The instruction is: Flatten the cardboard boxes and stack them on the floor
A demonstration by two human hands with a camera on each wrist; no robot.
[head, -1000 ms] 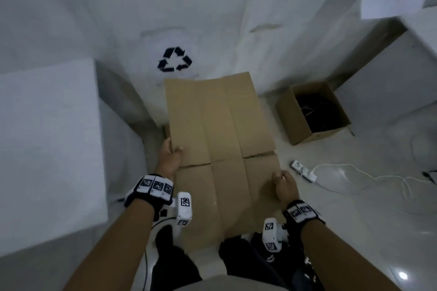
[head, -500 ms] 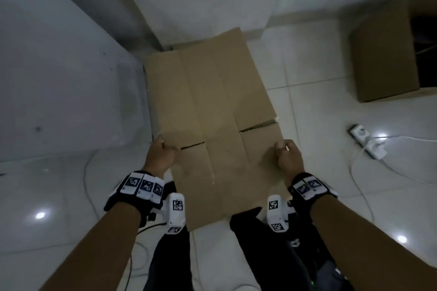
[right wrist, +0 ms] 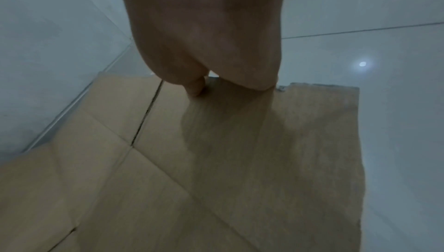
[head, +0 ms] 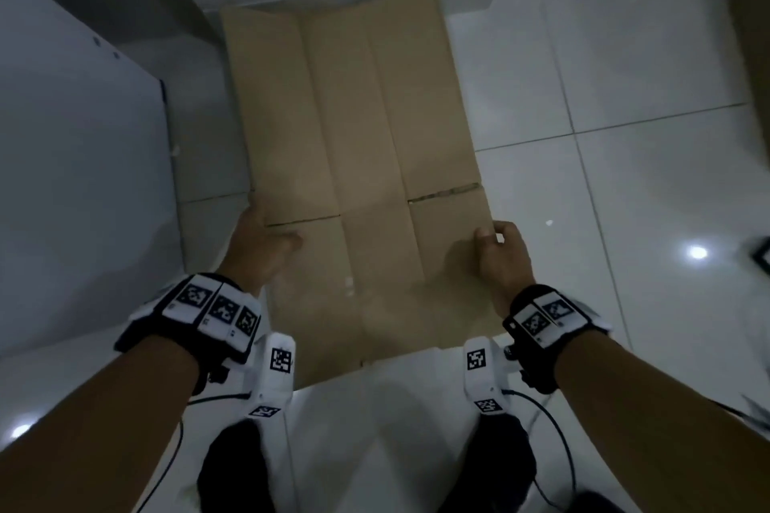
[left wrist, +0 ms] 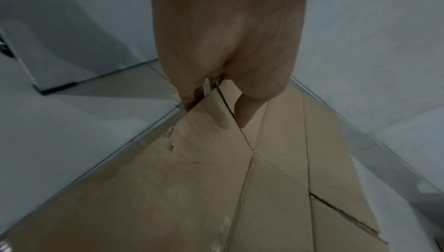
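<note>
Head view: both hands (head: 266, 246) pinch flattened cardboard (head: 358, 129)

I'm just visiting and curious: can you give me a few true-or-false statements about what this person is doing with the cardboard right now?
1. Both hands hold the same flattened cardboard box. True: the left hand grips its left edge and the right hand its right edge.
2. The cardboard is still a standing, open box. False: it is spread out as one flat sheet with creases and slits.
3. The floor under it is white tile. True.
4. The right hand is empty. False: its fingers curl round the cardboard's edge.
5. The left thumb lies on top of the cardboard. True.
</note>
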